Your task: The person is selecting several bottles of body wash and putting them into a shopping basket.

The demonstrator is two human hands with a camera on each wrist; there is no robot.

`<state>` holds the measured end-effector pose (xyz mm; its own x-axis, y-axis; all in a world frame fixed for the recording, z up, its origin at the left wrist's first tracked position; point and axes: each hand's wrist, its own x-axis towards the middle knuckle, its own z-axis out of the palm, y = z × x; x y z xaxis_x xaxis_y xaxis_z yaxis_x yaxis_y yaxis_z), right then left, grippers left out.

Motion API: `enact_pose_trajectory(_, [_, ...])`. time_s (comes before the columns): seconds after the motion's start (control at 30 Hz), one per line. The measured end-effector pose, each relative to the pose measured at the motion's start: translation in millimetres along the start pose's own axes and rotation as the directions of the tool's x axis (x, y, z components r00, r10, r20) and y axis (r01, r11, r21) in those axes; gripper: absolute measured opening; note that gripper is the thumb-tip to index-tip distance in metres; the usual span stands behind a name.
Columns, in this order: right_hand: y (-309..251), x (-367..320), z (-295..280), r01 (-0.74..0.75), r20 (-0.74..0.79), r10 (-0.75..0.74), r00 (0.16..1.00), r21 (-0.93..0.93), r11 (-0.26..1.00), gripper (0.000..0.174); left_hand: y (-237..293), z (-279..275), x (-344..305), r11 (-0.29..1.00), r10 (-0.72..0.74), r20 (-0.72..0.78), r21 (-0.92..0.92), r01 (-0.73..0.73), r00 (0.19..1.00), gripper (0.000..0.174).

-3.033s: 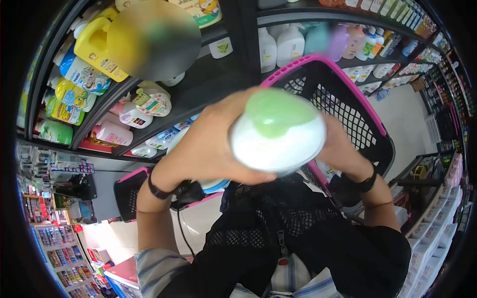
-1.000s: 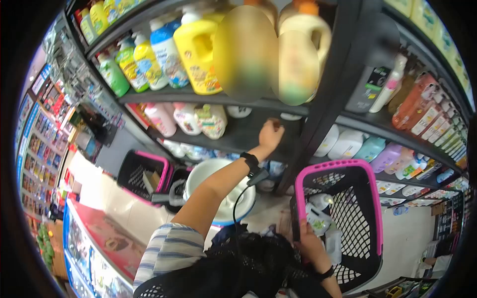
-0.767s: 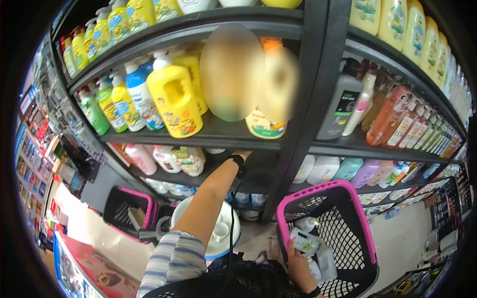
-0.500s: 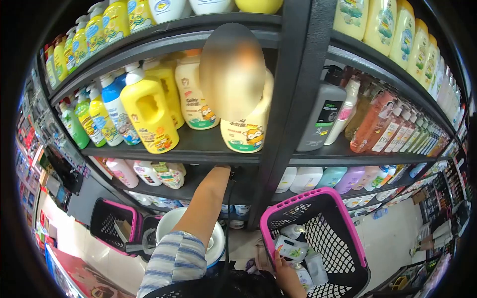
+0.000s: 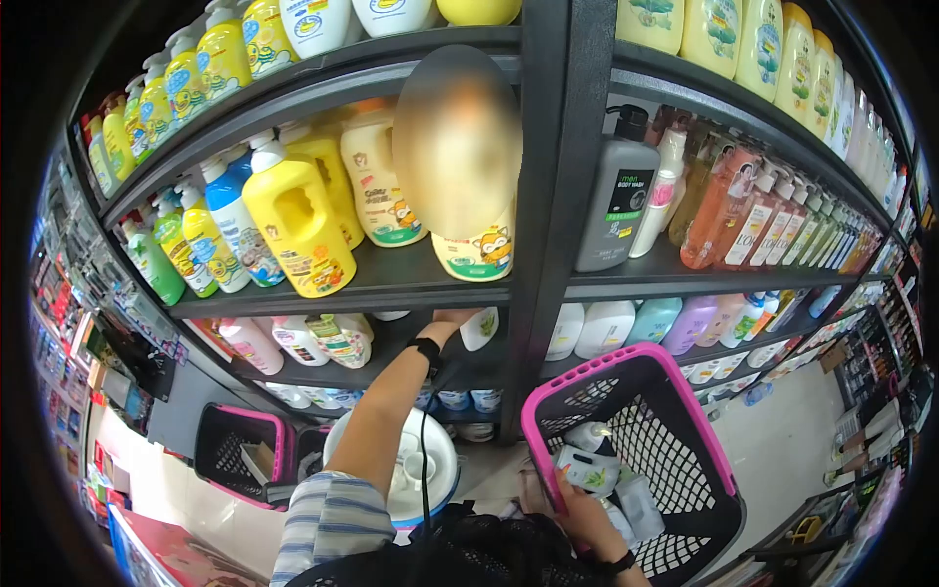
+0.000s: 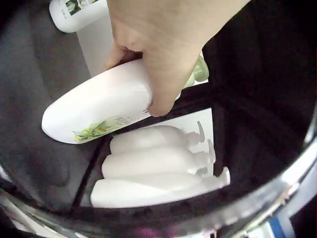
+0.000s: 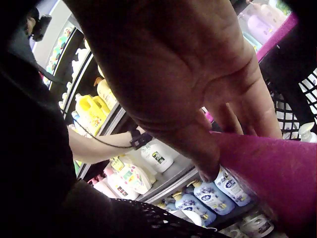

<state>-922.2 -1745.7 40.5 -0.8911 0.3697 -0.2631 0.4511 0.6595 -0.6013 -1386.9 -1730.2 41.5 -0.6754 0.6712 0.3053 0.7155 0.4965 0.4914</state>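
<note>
The white bottle with a green leaf print [image 6: 96,104] is at the front of the lower shelf [image 5: 387,342], and I've got my left hand [image 6: 163,37] wrapped round its upper end, thumb on the near side—whether its base bears on the shelf I can't tell. Beside me stands the basket [image 5: 708,423], its pink rim gripped by my right hand [image 5: 587,519]. I'd judge the work partway: this bottle isn't yet released, and several bottles [image 5: 589,470] lie in the basket—how many remain to handle, I can't say.
</note>
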Motion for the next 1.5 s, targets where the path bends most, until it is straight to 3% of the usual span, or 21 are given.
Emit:
enact_pose_trajectory(0.1, [10,-2,7,0.066,-0.066,-0.066,0.996,-0.007,0.998,0.083,-8,-32,-41,0.997,0.021,0.211,-0.077,-0.005,0.977,0.060])
enact_pose_trajectory(0.23, [6,-1,0,0.075,-0.114,-0.076,0.991,-0.012,0.997,0.073,14,-71,-123,0.991,-0.071,0.111,-0.108,0.083,0.991,0.065])
enact_pose_trajectory(0.3, [5,1,-8,-0.047,0.104,0.043,0.994,0.034,0.998,0.093,27,-92,-157,0.987,-0.035,0.121,-0.150,0.054,0.992,0.066])
enact_pose_trajectory(0.33, [5,0,-8,-0.055,0.109,0.051,0.993,0.040,0.998,0.093,39,-106,-171,0.987,-0.028,0.140,-0.153,0.050,0.990,0.065])
enact_pose_trajectory(0.4, [10,1,-3,0.185,-0.107,-0.176,0.979,0.085,0.979,0.072,72,-139,-191,0.979,0.007,0.164,-0.202,0.026,0.986,0.061])
enact_pose_trajectory(0.47, [11,6,2,0.228,-0.181,-0.220,0.959,0.026,0.973,0.081,99,-163,-204,0.945,0.125,0.174,-0.321,-0.063,0.977,0.064])
enact_pose_trajectory(0.6, [-80,-6,-55,0.324,-0.230,-0.228,0.946,0.657,0.681,0.095,141,-175,-211,0.860,0.318,0.262,-0.484,-0.161,0.911,0.056])
enact_pose_trajectory(0.63, [-81,-1,-52,0.423,-0.331,-0.268,0.905,0.625,0.656,0.096,151,-168,-211,0.771,0.375,0.216,-0.612,-0.174,0.901,0.056])
enact_pose_trajectory(0.7, [-87,-10,-62,0.421,-0.417,-0.219,0.882,0.493,0.761,0.095,177,-153,-211,0.680,0.463,0.198,-0.705,-0.203,0.864,0.061])
enact_pose_trajectory(0.8, [-71,-15,-82,0.360,-0.494,-0.074,0.866,0.514,0.779,0.092,215,-133,-203,0.671,0.620,0.160,-0.615,-0.414,0.768,0.070])
enact_pose_trajectory(0.9, [-25,-18,-87,0.331,-0.571,0.052,0.819,0.545,0.770,0.079,236,-81,-192,0.640,0.574,0.256,-0.732,-0.231,0.778,0.072])
enact_pose_trajectory(0.97, [11,-20,-94,0.242,-0.528,0.164,0.833,0.615,0.750,0.062,240,-28,-188,0.495,0.580,0.158,-0.848,-0.192,0.799,0.072])
enact_pose_trajectory(1.0, [36,-22,-96,0.129,-0.537,0.214,0.816,0.530,0.838,0.056,231,-1,-184,0.529,0.608,0.235,-0.832,-0.166,0.759,0.069])
enact_pose_trajectory(1.03, [52,-25,-98,0.036,-0.530,0.318,0.786,0.554,0.832,0.053,225,13,-183,0.668,0.604,0.381,-0.721,-0.184,0.700,0.056])
enact_pose_trajectory(1.1, [113,-28,-87,-0.164,-0.600,0.368,0.710,0.367,0.916,0.058,202,62,-193,0.752,0.619,0.489,-0.594,-0.285,0.615,0.047])
enact_pose_trajectory(1.17, [157,-30,-69,-0.323,-0.635,0.389,0.667,0.225,0.919,0.062,182,87,-222,0.882,0.454,0.667,-0.246,-0.401,0.591,0.044])
enact_pose_trajectory(1.2, [181,-32,-57,-0.323,-0.628,0.389,0.674,0.223,0.920,0.062,207,62,-216,0.881,0.231,0.872,0.000,-0.474,0.431,0.042])
enact_pose_trajectory(1.23, [205,-33,-43,-0.385,-0.585,0.393,0.710,0.144,0.912,0.063,201,71,-217,0.884,0.226,0.874,0.001,-0.468,0.430,0.042])
enact_pose_trajectory(1.3, [252,-38,-12,-0.436,-0.524,0.398,0.753,0.056,0.898,0.064,183,96,-224,0.875,0.469,0.625,-0.235,-0.423,0.624,0.040])
enact_pose_trajectory(1.37, [294,-40,19,-0.546,-0.342,0.506,0.792,-0.025,0.838,0.071,180,98,-223,0.895,0.437,0.627,-0.232,-0.381,0.645,0.039])
enact_pose_trajectory(1.5, [346,-44,67,-0.588,-0.207,0.567,0.797,-0.049,0.808,0.074,182,95,-223,0.898,0.428,0.639,-0.216,-0.384,0.640,0.040])
